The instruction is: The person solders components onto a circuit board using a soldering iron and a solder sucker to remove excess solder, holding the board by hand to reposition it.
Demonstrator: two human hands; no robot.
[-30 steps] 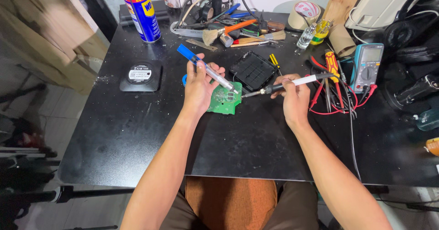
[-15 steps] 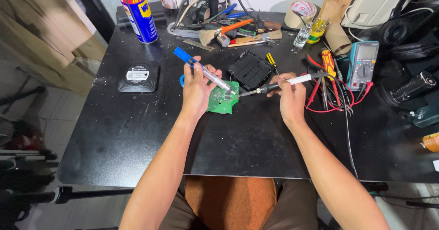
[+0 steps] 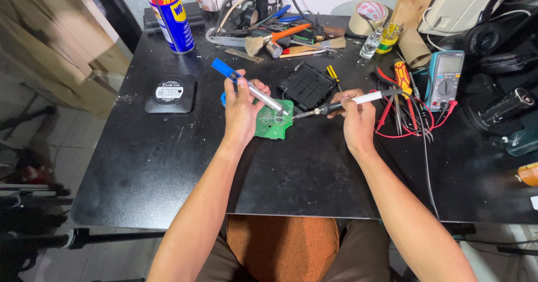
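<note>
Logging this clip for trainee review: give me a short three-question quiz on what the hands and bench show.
1. True or false: the left hand holds a silver tool with a blue end over the green circuit board.
2. What does the right hand hold? A hammer; B soldering iron; C tape roll.
3. Which meter lies right of the right hand?

Key: 1 true; 2 B; 3 the multimeter.
</note>
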